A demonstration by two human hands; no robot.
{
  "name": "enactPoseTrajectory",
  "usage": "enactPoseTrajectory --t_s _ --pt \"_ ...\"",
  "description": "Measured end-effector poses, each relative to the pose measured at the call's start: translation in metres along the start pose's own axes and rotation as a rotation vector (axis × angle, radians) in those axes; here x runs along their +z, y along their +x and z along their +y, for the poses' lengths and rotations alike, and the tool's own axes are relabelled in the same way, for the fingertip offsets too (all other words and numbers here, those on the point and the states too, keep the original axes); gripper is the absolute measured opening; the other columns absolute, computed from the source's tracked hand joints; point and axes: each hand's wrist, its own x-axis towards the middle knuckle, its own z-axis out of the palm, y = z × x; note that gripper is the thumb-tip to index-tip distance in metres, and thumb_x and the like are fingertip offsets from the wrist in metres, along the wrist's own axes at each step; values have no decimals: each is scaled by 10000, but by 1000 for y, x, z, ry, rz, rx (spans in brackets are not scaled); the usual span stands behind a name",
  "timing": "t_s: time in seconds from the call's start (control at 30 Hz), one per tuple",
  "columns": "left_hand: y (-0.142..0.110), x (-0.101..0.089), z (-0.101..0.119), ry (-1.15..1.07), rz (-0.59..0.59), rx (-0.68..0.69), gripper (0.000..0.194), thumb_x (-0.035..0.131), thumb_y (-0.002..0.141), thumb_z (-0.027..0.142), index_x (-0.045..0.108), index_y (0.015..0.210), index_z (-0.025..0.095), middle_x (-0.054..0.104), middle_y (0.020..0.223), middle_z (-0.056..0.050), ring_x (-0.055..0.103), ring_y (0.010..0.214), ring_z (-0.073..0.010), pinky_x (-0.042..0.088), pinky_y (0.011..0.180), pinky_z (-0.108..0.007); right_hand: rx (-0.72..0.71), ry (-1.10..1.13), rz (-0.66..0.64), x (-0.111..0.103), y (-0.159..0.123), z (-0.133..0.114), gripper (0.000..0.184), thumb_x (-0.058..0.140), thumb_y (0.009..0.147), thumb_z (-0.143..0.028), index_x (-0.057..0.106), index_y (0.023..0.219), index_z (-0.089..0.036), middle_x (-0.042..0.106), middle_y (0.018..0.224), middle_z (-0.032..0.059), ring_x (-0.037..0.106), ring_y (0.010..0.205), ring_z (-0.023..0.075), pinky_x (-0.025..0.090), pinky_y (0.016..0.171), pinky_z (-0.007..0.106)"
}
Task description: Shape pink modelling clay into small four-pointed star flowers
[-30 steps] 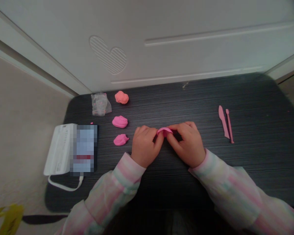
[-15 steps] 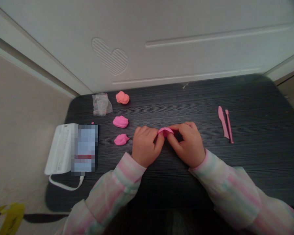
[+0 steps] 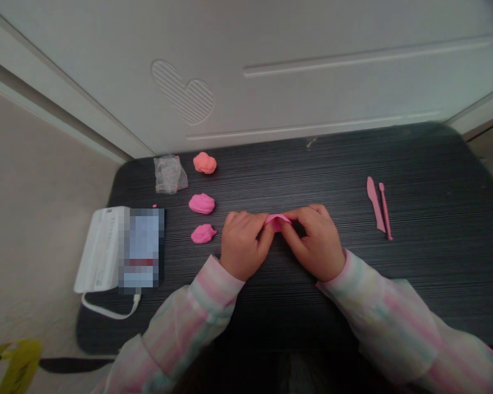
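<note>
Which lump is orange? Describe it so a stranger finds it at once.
On the dark table, find the crumpled clear plastic bag near the far left corner. Just right of it lies an uneven lump, farthest from the person in a column of three. It alone is orange; the middle lump and nearest lump are pink.

I have one left hand [image 3: 244, 246] and one right hand [image 3: 316, 243], so two hands. I count one thin pink piece [image 3: 277, 218], two pink lumps [image 3: 202, 204] [image 3: 202, 234] and one orange lump [image 3: 204, 163]. I see one tiny pink crumb [image 3: 155, 206], one pink knife [image 3: 374, 201] and one pink stick [image 3: 385, 210], so two tools. There is one crumpled clear bag [image 3: 169, 175], one white box [image 3: 97, 249], one phone [image 3: 143, 241], one white cord [image 3: 110, 314], one dark table [image 3: 287, 175] and one heart [image 3: 183, 94].
</note>
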Motion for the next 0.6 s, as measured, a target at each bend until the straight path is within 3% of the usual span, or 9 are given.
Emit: enactPoseTrajectory --t_s 0.37,0.6 --pt "0 0 1 -34 62 8 127 513 772 219 601 822 142 655 709 -18 530 611 -130 359 612 -281 29 25 -3 0 0 -1 94 511 767 -228 553 698 -179 592 605 -12 511 582 124 369 661 302" --pt "-1 2 -1 -18 40 26 123 495 783 196 608 784 147 663 696 -11 540 621 -131 359 606 -282 2 -14 -1 0 2 1 131 513 782 -273 575 816 -162 653 751 26 568 691 149 372 692 309"
